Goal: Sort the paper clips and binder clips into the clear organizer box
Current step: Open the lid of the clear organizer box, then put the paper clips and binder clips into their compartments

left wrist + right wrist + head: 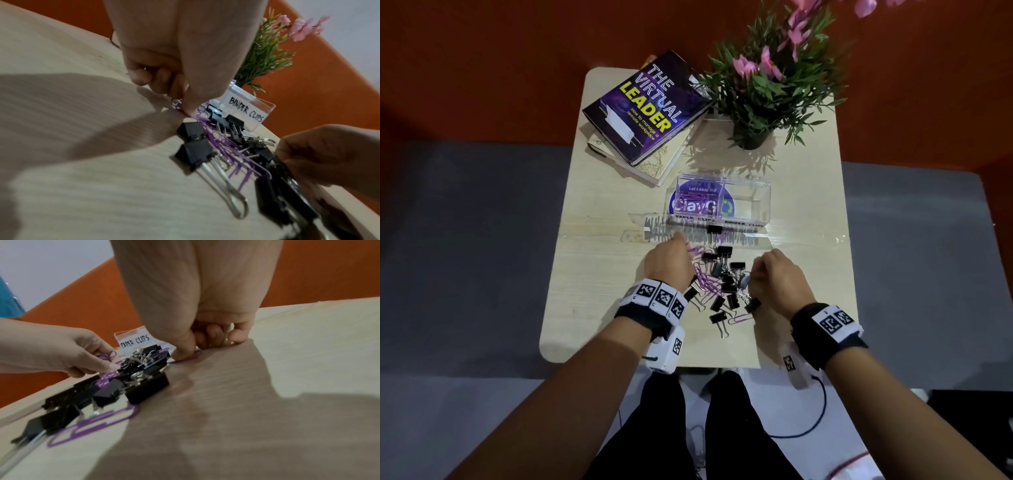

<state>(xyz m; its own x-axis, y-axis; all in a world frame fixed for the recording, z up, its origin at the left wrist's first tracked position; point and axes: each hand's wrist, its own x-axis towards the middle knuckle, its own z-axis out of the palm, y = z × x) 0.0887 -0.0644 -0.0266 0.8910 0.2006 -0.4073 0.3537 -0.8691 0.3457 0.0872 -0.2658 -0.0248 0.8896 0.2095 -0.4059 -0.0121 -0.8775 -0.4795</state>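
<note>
A clear organizer box (763,205) with two compartments labelled PAPER CLIPS (135,341) and BINDER CLIPS (246,110) stands mid-table; purple paper clips lie in its left compartment. In front of it is a mixed pile of black binder clips (726,277) (195,151) (148,389) and purple paper clips (709,286) (226,146) (92,426). My left hand (671,263) (185,105) pinches purple paper clips at the pile's left far edge. At the pile's right, my right hand (770,274) (191,352) has its fingers curled and pinches a purple paper clip against the table.
A stack of books (643,109) lies at the back left and a potted plant (756,89) at the back right. One binder clip (714,229) sits just before the box. The table's front edge (654,363) is close to my wrists.
</note>
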